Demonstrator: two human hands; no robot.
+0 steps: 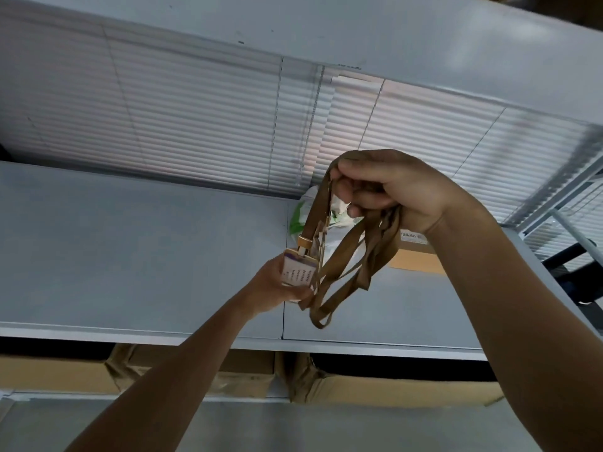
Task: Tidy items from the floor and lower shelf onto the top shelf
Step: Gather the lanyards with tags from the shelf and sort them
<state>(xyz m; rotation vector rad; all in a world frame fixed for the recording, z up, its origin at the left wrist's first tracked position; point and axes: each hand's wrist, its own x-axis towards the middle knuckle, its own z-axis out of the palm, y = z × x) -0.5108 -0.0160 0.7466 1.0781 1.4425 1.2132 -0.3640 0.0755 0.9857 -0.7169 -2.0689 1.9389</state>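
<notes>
Two bare forearms reach up and away from the camera toward a grey metal shelving unit. Higher and to the right, the right hand [396, 187] is closed in a loose fist around a bunch of olive-brown lanyard straps [354, 256], whose loops hang down from the fist and sag over the shelf. Lower and nearer the centre, the left hand [277, 285] pinches a badge card [298, 269], white with a purple top band and rows of small print, between thumb and fingers. A tan clip joins the card to one strap, which runs taut up to the right fist.

Both hands hover above the grey shelf board [130, 249], with the lanyards held in the air and not resting on it. Further back on that shelf, partly hidden by the straps, lies a white and green plastic bag [301, 213], and just right of it a flat cardboard box [417, 261] with a white label. Closed white window blinds [195, 125] fill the wall behind. Under the shelf, brown cardboard boxes [375, 386] sit side by side on the level below.
</notes>
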